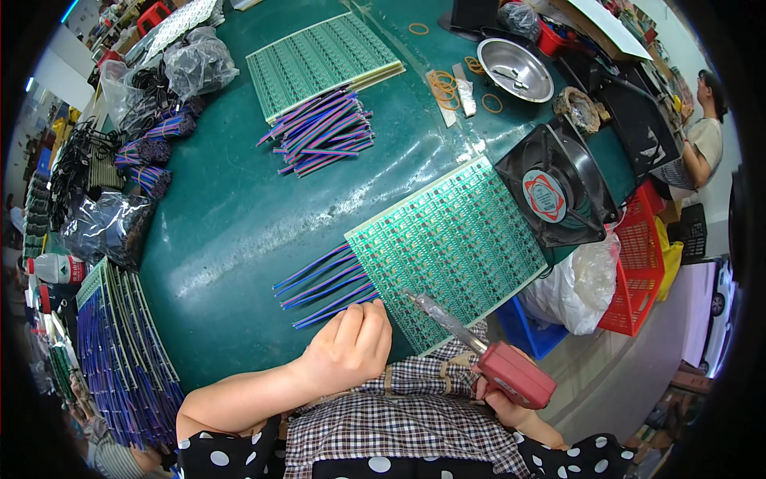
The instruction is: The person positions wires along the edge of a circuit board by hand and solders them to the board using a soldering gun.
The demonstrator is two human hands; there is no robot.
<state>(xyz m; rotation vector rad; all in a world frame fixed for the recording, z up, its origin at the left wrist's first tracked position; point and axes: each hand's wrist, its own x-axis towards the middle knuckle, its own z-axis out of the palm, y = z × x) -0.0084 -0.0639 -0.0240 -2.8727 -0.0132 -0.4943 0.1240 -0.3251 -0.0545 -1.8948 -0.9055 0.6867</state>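
Observation:
A large green circuit board panel (455,239) lies slanted before me, with rows of small components. Several short blue, pink and black ribbon wires (319,276) stick out from its left edge. My left hand (351,339) is closed in a pinch at the lowest wire, beside the panel's edge; the fingertips partly hide the wire end. In my right hand (507,407) is a red soldering gun (517,375), its long wrapped barrel pointing up and left. The tip is over the panel's lower left part, close to my left fingers; whether it touches cannot be seen.
A black fan (550,188) stands against the panel's right side. Further off lie stacked panels (323,60), a wire pile (319,134), rubber bands (444,89) and a metal bowl (515,70). Wired strips (128,359) hang at left. Red crates (638,263) stand right; a person is beyond.

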